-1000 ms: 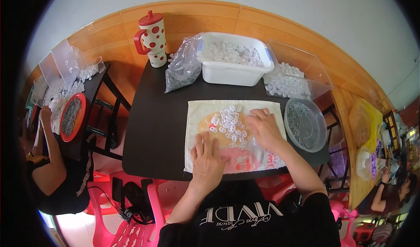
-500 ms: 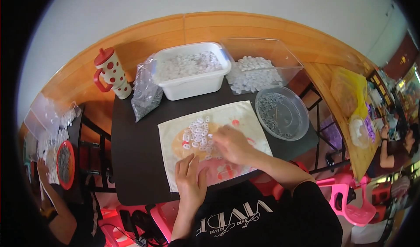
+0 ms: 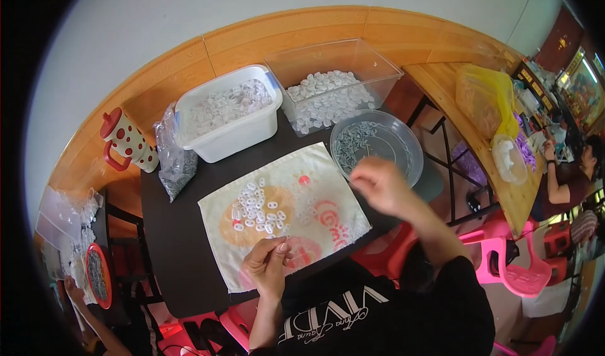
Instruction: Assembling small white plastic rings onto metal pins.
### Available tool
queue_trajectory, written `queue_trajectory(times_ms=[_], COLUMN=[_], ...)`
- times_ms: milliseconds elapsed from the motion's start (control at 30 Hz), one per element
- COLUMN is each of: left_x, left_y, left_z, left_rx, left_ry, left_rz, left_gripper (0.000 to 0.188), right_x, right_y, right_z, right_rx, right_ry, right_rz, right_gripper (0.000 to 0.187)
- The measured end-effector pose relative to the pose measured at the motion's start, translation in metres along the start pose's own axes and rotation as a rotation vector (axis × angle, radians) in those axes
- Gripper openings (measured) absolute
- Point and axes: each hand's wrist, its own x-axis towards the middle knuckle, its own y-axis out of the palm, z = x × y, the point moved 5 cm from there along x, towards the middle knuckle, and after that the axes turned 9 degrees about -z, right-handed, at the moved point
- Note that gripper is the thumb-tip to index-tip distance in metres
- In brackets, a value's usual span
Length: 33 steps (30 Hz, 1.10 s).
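My left hand (image 3: 267,269) is closed in a pinch above the near edge of a cream cloth (image 3: 217,255) printed with red and orange shapes. What sits between its fingertips is too small to make out. Several small white oval plastic pieces with holes (image 3: 252,205) lie in a loose pile on the cloth, just beyond that hand. Slightly blurred, my right hand (image 3: 383,184) hovers at the near rim of a round clear tub (image 3: 403,148) of small grey metal-like parts (image 3: 356,143). Its fingers are curled together; anything in them is hidden.
Along the table's back stand a white bin (image 3: 230,135) and a clear box (image 3: 372,66), both holding white pieces. A bag of grey parts (image 3: 176,167) and a red-spotted tumbler (image 3: 129,143) are at the left. Other people sit at both sides, near pink stools (image 3: 504,261).
My right hand has gone from the pile on the cloth to the tub's edge. My left hand, loosely spread before, is now pinched. The view has shifted, and the white pieces are more spread out.
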Motion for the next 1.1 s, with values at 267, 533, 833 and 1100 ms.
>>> queue_trajectory(times_ms=[267, 533, 833, 1100], left_x=[-0.004, -0.014, -0.014, -0.017], left_y=[0.03, 0.029, 0.032, 0.034], left_z=[-0.006, 0.008, 0.014, 0.012], left_rx=[0.336, 0.327, 0.216, 0.022], left_ry=[0.357, 0.155, 0.032, 0.002], left_rz=[0.141, 0.137, 0.185, 0.212], left_gripper=[0.023, 0.024, 0.031, 0.049], right_x=[-0.014, -0.016, -0.024, -0.032], right_y=[-0.016, -0.023, 0.013, 0.091], right_z=[-0.075, -0.102, -0.011, 0.054], right_rx=[-0.334, 0.025, 0.506, 0.663], right_ry=[0.259, 0.264, 0.299, 0.141], right_rz=[0.489, 0.137, 0.151, 0.403], right_gripper=[0.017, 0.012, 0.005, 0.004])
